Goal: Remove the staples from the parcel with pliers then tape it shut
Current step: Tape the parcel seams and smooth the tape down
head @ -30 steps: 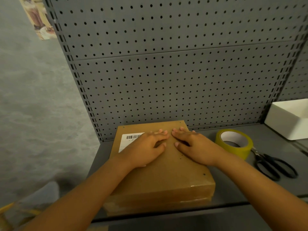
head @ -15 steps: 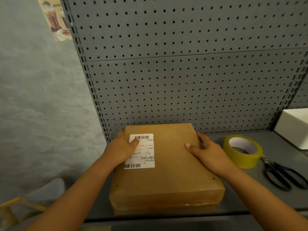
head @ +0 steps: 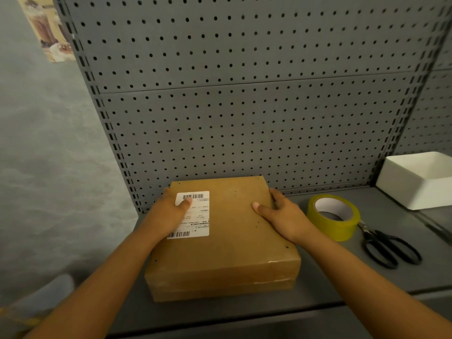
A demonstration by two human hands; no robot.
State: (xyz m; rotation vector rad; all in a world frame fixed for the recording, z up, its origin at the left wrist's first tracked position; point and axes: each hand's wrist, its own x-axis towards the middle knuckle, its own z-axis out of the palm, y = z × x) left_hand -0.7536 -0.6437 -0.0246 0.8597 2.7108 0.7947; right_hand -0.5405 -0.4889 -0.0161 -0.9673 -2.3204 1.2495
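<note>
A brown cardboard parcel (head: pixel 220 238) lies flat on the grey metal shelf (head: pixel 342 277), its far edge close to the perforated back panel (head: pixel 244 106). The person has a hand on each side of it. The left hand (head: pixel 168 214) grasps the left edge, thumb laid across the white shipping label (head: pixel 195 214) stuck to the top, the other fingers wrapped down the side where I can't see them. The right hand (head: pixel 286 216) grips the right edge the same way — thumb pointing inward on the top face, fingers curled over the far right corner. Both forearms reach in from the near side.

The top of the parcel is dotted with small dark marks near its edges; from here they look like holes or staple points, though the light is too dim to be sure which. A strip of clear tape (head: pixel 276 280) glints along the near front face, towards the right corner.

Just right of the parcel stands a roll of yellow tape (head: pixel 335 228), lying on its flat side with the white core facing up. Black-handled scissors (head: pixel 389 248) rest beside it, blades touching or nearly touching the roll, handles towards the near edge of the shelf. Further back on the right sits a white open box (head: pixel 415 189) — set against the corner post. Off to the upper left, a picture (head: pixel 46 28) hangs on the grey wall.
</note>
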